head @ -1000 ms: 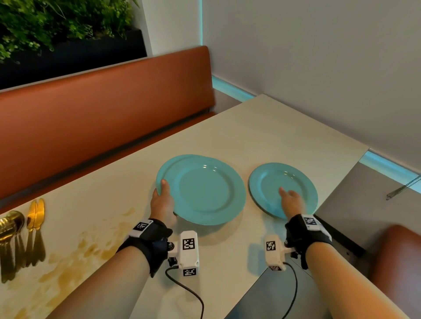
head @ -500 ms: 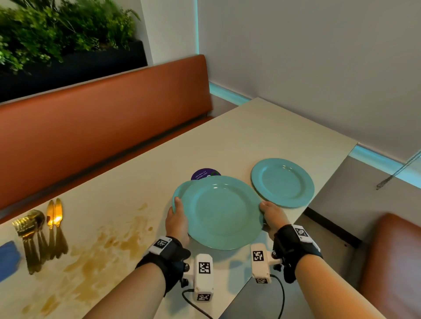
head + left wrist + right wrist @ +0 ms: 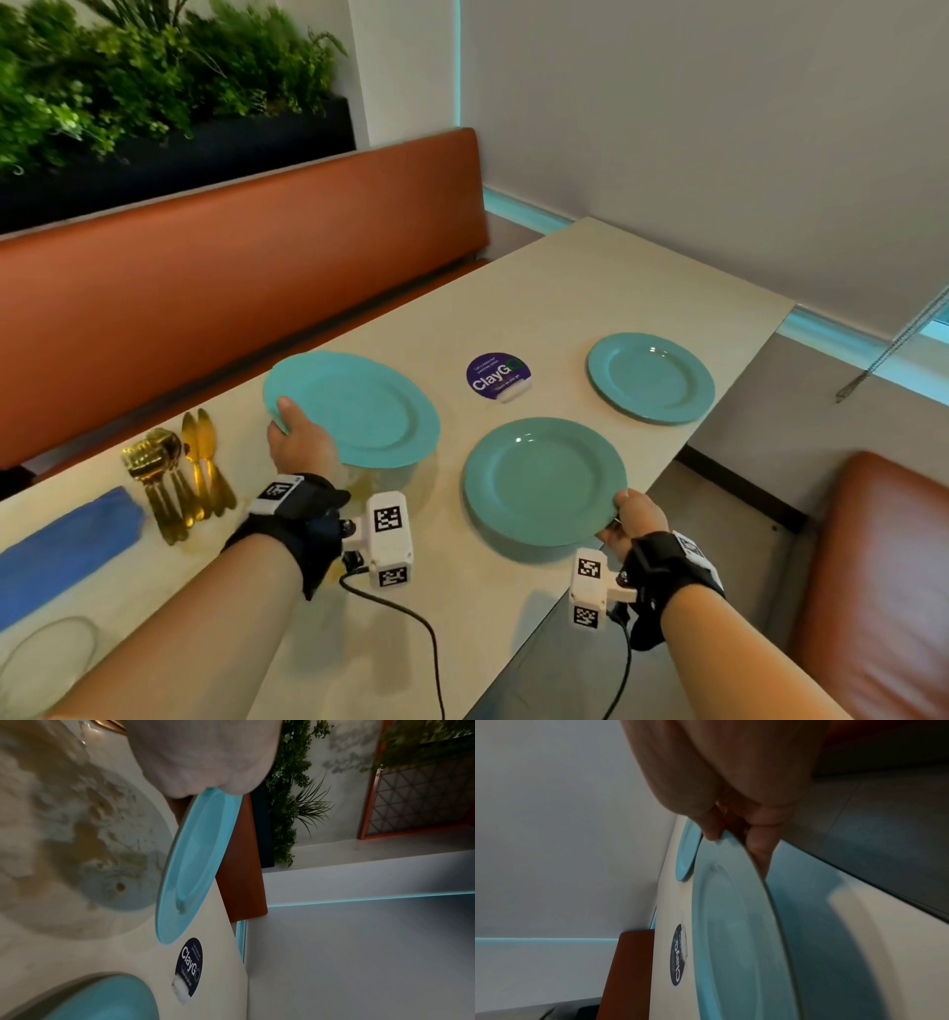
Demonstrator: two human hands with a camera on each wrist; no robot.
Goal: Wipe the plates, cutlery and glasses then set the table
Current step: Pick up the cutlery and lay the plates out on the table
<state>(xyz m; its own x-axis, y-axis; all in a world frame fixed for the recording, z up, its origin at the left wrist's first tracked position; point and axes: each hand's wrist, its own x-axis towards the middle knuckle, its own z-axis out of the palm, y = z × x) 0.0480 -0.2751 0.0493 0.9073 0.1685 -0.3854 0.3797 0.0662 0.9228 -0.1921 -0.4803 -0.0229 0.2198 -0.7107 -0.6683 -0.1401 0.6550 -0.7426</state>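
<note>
Three turquoise plates are in view. My left hand [image 3: 290, 429] grips the rim of the left plate [image 3: 359, 411], which hangs tilted above the table [image 3: 590, 288]; the same plate [image 3: 190, 858] shows in the left wrist view under my left hand [image 3: 208, 789]. My right hand [image 3: 624, 514] pinches the near rim of the middle plate [image 3: 539, 480], lifted just off the table; in the right wrist view my thumb and fingers [image 3: 711, 833] clamp that plate [image 3: 736, 933]. The third plate [image 3: 649, 377] lies flat at the far right. Gold cutlery [image 3: 174, 473] lies at the left.
Brown stains [image 3: 85, 833] cover the table under the left plate. A round purple ClayGo sticker [image 3: 497, 375] sits between the plates. A blue cloth [image 3: 67, 545] and a clear glass rim [image 3: 49, 652] are at the near left. Orange bench [image 3: 231, 288] behind, orange seat [image 3: 883, 580] at right.
The stacked plates have been separated: my left hand carried one to the left over the stains, and my right hand holds the other near the front edge. The camera view shifted left.
</note>
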